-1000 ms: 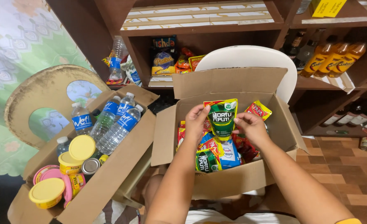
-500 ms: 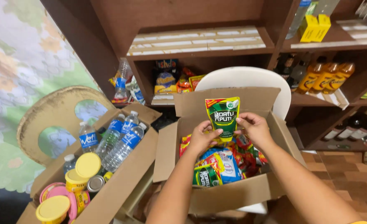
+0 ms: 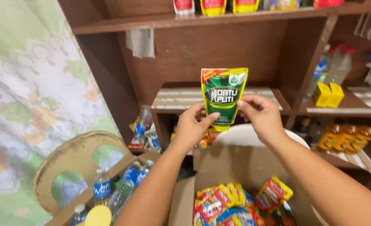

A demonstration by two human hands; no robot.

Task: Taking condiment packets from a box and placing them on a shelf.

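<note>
A green-and-yellow refill pouch [image 3: 224,98] is pinched upright between the left hand [image 3: 192,127] and right hand [image 3: 261,117], raised before the wooden shelf [image 3: 177,100]. More sachets [image 3: 235,203] are left in the cardboard box [image 3: 231,165] at 6 o'clock; shelving appears barely begun

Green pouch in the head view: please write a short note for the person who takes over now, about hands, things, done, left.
Left hand: grip on the lower left edge of the green pouch.
Right hand: grip on its right edge.
The pouch is upright, raised in front of the wooden shelf.
Done: one pouch is out of the cardboard box.
Left: many red and yellow packets lie in the box. Water bottles stand in the other box, at left.
</note>
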